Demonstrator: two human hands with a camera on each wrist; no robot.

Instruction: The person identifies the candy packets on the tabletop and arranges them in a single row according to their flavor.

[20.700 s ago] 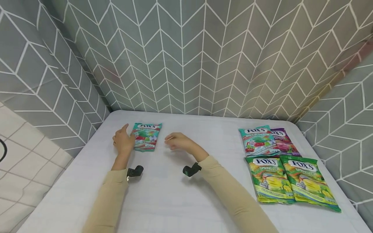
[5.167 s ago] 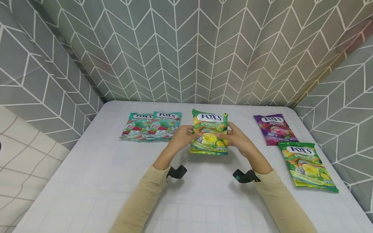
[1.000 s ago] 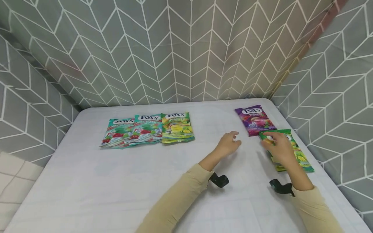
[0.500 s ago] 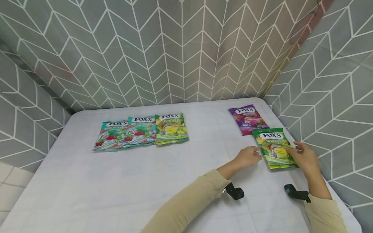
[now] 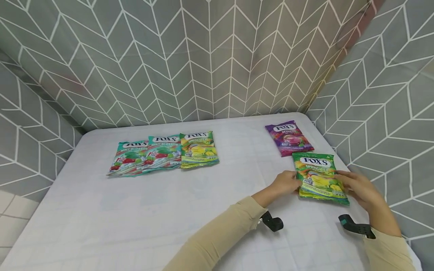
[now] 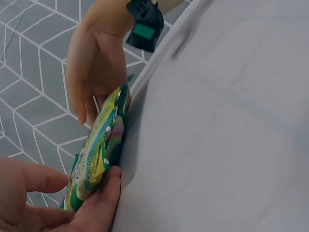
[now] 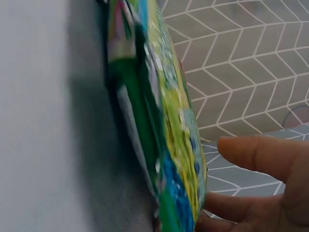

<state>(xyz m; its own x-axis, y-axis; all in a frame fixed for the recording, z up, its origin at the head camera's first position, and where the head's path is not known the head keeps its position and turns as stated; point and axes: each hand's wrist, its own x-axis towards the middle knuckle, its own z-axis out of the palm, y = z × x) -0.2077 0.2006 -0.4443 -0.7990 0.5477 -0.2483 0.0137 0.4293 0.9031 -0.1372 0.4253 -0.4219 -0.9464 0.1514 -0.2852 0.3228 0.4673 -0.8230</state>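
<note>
Near the right side of the tabletop (image 5: 135, 218), a green bag (image 5: 317, 182) is gripped by its opposite side edges, the left hand (image 5: 286, 182) and right hand (image 5: 361, 188) being partly closed. It should prove light, pliable and slippery; both edges seem best grasped. Also counted: two teal bags (image 5: 164, 152), one purple bag (image 5: 288, 138), one other green bag (image 5: 199, 150).

At twelve o'clock in the head view, the curtain (image 5: 220, 56) is grey with white chevron lines. At three, the berries bag (image 5: 289, 138) is purple and magenta; at four, the spring tea bag (image 5: 318, 180) is green and yellow. Toward nine, the mint blossom bags (image 5: 164, 153) are teal with red. At six, the left sleeve (image 5: 218, 235) is plain beige.
</note>
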